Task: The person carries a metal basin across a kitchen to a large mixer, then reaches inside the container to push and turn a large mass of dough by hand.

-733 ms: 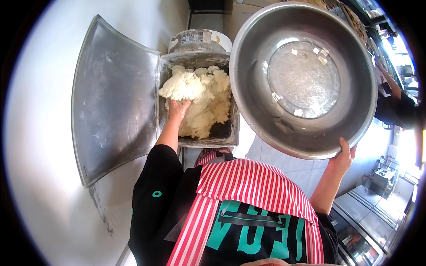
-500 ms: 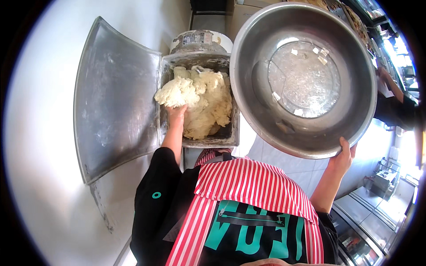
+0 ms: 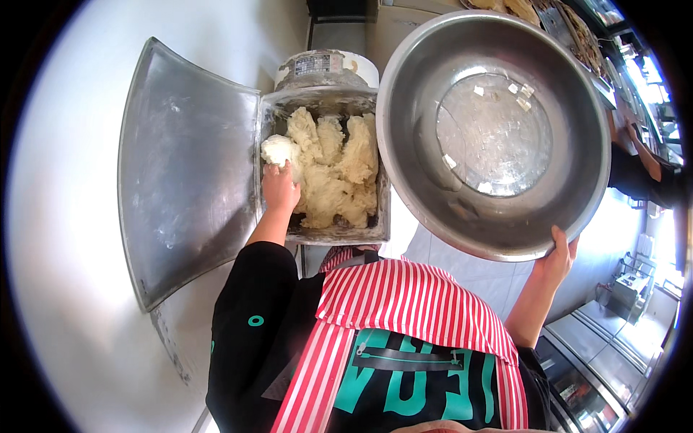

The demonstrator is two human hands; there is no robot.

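Observation:
My left hand (image 3: 282, 186) reaches into the metal mixer tub and is closed on a pale lump of dough (image 3: 279, 149) at the tub's left wall. More rough, sticky dough (image 3: 325, 184) fills much of the mixer tub (image 3: 339, 237), in several uneven folds. My right hand (image 3: 557, 257) grips the near right rim of a large steel basin (image 3: 415, 184), thumb on the rim and the other fingers mostly hidden. The basin tilts so that its inside shows. A few small pale pieces (image 3: 525, 97) and a wet shine lie on its bottom.
The tub's curved metal lid (image 3: 191, 173) hangs open on the left, against the white wall (image 3: 65, 216). Behind the tub is a rounded white housing (image 3: 328, 67). Another person's arm (image 3: 644, 153) shows at far right, and a glass-fronted counter (image 3: 592, 375) stands at lower right.
My left hand has brought the raised dough lump down and slightly nearer, to the tub's left side. The dough in the tub has shifted into separate folds. The basin has barely moved.

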